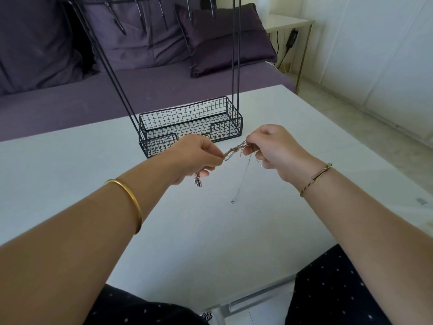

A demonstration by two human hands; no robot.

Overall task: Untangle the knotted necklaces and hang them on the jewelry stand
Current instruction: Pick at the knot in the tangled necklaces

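Note:
A knot of thin gold and silver necklaces (234, 150) is stretched between my two hands, held above the white table (210, 231). My left hand (194, 158) pinches one end, and a small pendant hangs below its fingers. My right hand (274, 151) pinches the other end. One fine silver chain (241, 184) dangles from the knot down to the tabletop. The black wire jewelry stand (189, 123) rises just behind my hands, with a mesh basket at its base, tall rods, and hooks along the top bar.
A purple sofa (93, 95) with cushions runs behind the table. A small white side table (288, 22) with cables under it stands at the back right. My knees in dark dotted fabric sit at the table's near edge.

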